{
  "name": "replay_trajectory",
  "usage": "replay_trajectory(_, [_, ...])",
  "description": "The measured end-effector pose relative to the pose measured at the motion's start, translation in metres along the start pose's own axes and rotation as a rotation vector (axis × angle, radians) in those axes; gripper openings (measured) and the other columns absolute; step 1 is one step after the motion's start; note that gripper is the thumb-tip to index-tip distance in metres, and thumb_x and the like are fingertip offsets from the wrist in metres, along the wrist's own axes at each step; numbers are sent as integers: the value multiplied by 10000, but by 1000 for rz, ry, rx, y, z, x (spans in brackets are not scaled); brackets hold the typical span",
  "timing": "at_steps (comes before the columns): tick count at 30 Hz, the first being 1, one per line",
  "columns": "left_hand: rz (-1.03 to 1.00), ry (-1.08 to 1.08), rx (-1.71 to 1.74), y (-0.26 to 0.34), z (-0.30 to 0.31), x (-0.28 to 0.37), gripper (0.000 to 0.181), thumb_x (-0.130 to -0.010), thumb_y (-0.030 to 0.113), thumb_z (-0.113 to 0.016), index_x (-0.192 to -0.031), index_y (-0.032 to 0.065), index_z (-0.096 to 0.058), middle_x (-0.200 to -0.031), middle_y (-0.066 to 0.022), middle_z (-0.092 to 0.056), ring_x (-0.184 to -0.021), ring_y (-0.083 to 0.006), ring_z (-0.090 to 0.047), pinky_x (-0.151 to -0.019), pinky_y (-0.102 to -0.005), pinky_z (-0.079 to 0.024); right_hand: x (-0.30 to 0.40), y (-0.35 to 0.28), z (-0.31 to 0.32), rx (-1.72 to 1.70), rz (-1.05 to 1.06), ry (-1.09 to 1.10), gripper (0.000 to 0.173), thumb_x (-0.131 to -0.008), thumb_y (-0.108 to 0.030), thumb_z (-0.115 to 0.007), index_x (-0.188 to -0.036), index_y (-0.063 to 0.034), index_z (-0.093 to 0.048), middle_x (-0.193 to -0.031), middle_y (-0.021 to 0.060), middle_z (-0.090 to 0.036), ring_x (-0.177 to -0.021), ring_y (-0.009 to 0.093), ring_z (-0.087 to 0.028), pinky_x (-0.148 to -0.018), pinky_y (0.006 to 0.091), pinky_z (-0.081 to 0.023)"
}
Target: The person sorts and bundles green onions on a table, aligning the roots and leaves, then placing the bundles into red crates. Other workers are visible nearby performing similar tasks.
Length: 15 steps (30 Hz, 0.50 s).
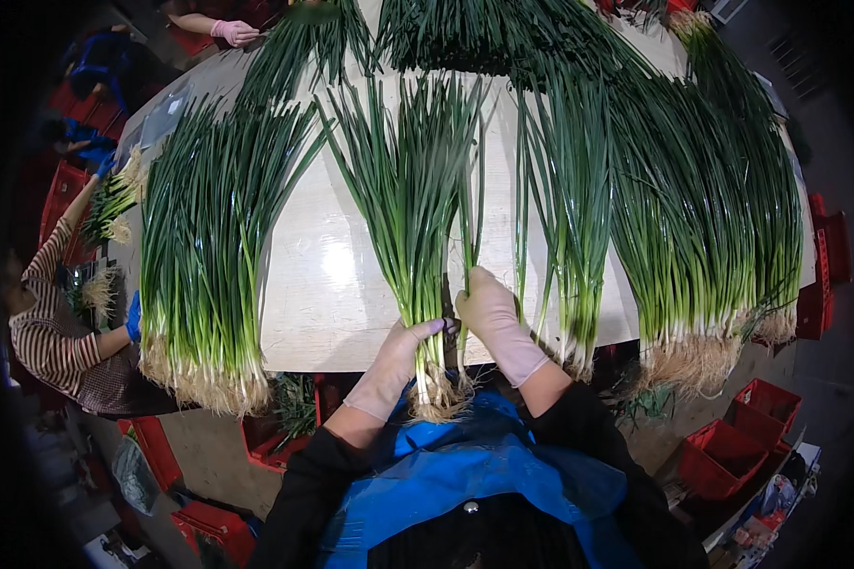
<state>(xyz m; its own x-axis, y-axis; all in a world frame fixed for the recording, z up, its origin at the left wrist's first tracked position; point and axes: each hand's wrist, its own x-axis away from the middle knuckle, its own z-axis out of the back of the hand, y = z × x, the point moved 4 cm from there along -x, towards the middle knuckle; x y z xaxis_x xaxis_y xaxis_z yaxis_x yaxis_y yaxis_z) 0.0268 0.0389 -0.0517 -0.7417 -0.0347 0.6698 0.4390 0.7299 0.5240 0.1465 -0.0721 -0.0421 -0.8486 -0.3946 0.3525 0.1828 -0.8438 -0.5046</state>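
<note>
My left hand [395, 363], in a pale pink glove, grips a bunch of long green onions [413, 235] just above the white bulbs. The bunch's leaves fan out over the pale tabletop [320, 313], and its tan roots hang past the near edge over my blue apron. Beside it my right hand [491, 309], gloved alike, is closed around a thin green onion stalk [467, 277]; its fingers are partly hidden. Just right of that hand lies a loose group of green onions [573, 270] with roots at the table's edge.
Big rows of green onions lie at the left [206, 270] and right [690, 249], with a leafy pile [470, 35] at the back. A person in a striped top [64, 334] works at the left; a pink-gloved hand [236, 33] is across the table. Red crates [722, 455] stand on the floor.
</note>
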Motion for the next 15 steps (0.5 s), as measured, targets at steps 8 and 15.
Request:
replay_trajectory(8, [17,-236,48,14,-32,22,514,-836,72,-585,-1320,-48,-460,-1125,-140,-633,-1000,-243,-629,-865,-349,-524,22,16,3,-1176,-409,-200,134,-854,-52,-641,-970,-24,-579,-818,98,-638,-686,177,-631,-567,283,-519])
replay_trajectory(15, [54,-304,5,6,-27,12,505,-808,44,-570,-1294,-54,-475,-1139,-168,-625,-977,-262,-634,-859,-372,-529,80,-2,8,-1363,-139,-46,101,-907,-14,-561,-1006,-20,-539,-932,82,-610,-768,147,-610,-631,269,-524])
